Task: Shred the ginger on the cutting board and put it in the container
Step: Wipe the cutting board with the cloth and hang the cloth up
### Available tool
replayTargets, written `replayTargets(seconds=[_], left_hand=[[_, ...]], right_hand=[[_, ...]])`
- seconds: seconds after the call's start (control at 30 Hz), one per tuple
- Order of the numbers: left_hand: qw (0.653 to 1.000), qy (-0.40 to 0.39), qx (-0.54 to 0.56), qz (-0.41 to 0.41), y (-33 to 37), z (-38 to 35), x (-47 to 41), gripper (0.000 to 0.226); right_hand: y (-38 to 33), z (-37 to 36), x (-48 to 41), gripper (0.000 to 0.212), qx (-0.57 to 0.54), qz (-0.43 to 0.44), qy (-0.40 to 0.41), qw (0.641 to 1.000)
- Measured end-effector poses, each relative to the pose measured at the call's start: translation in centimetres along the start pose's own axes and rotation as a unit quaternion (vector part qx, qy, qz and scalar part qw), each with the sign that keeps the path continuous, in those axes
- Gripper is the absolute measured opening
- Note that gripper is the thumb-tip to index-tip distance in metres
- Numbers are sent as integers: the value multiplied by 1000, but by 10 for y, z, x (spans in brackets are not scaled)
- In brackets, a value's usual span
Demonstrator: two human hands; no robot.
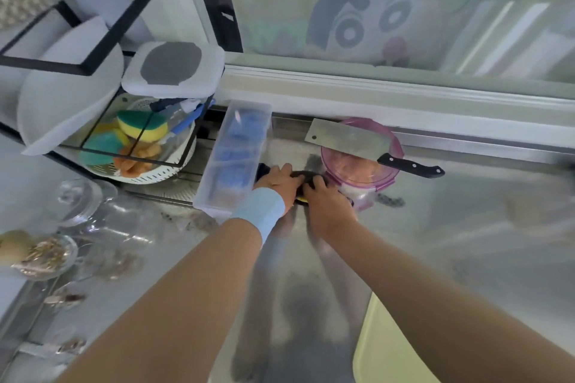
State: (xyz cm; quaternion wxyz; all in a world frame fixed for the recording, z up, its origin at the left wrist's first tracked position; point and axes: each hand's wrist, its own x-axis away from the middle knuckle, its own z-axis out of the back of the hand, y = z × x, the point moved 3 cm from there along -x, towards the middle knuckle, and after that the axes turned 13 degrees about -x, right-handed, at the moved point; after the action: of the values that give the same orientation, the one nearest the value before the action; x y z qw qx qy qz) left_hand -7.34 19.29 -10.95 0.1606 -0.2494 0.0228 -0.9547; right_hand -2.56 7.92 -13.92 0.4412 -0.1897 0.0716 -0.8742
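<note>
Pale cutting board (389, 351); left hand (278, 184) and right hand (326, 204) tight around 1 dark object (299, 175) beside pink-rimmed container (357, 172).

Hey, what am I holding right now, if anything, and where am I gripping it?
Both hands grip a small dark object: left hand on its left end, right hand on its right end. Too blurred to identify.

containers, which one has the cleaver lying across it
The round pink-rimmed container beside the right hand: the cleaver rests across its top. The long clear box carries none.
</note>
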Motion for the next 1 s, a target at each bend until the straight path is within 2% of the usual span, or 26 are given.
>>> replayTargets(seconds=[0.1, 0.3, 0.43, 0.5, 0.57, 0.63, 0.7, 0.8, 0.87, 0.93, 1.0], left_hand=[[1000, 1, 6, 0, 12, -5, 24, 32], [998, -46, 20, -44, 31, -28, 86, 35], [987, -136, 31, -76, 31, -37, 113, 23], [980, -173, 34, -91, 30, -35, 118, 28], [985, -137, 51, -90, 28, -27, 113, 36], [994, -37, 77, -65, 25, -12, 99, 40], [995, 31, 84, -43, 25, 0, 82, 38], [998, 5, 58, -40, 30, -8, 55, 28], [998, -15, 63, -26, 28, -27, 40, 29], [998, 8, 63, -14, 26, -43, 35, 36], [997, 46, 55, -14, 25, -48, 45, 34]], right_hand=[[4, -4, 21, 42, -54, 10, -16, 998], [-16, -14, 84, 50, -117, -9, -98, 988], [-33, -25, 121, 45, -136, 3, -158, 978], [-34, -23, 128, 44, -140, 6, -170, 976], [-24, -8, 126, 39, -141, 9, -110, 984], [-9, 15, 117, 31, -132, 20, 0, 991], [6, 33, 108, 38, -107, 25, 56, 992], [34, 38, 88, 51, -17, -9, 33, 999], [54, 29, 78, 53, -26, -53, 1, 998], [64, 16, 78, 50, -51, -67, 0, 996], [62, 5, 85, 47, -61, -56, 34, 996]])
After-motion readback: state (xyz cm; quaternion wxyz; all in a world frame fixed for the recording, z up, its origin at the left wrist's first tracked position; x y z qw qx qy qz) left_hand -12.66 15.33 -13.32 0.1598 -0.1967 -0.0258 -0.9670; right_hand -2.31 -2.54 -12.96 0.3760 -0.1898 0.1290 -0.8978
